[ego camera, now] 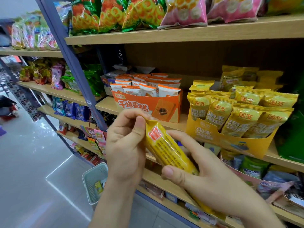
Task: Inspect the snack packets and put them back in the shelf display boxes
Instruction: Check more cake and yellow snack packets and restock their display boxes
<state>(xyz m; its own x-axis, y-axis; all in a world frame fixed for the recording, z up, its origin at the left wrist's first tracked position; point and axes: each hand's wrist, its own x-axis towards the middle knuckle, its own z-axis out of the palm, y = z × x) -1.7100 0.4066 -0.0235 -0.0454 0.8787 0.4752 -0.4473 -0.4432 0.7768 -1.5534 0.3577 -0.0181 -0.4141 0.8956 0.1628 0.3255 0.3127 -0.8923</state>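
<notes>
Between both hands (125,145) (206,176), yellow packet (167,148)

bright even light, glare on floor (56,173), bowed edges, blurred left

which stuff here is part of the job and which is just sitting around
Job: yellow packet, held by left hand and right hand; yellow display box.
Lying about: ring-snack bags, pink bags, blue packets.

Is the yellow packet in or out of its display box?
Out. The left hand pinches the top end of the packet, the right hand grips its bottom, in front of the shelf.
</notes>
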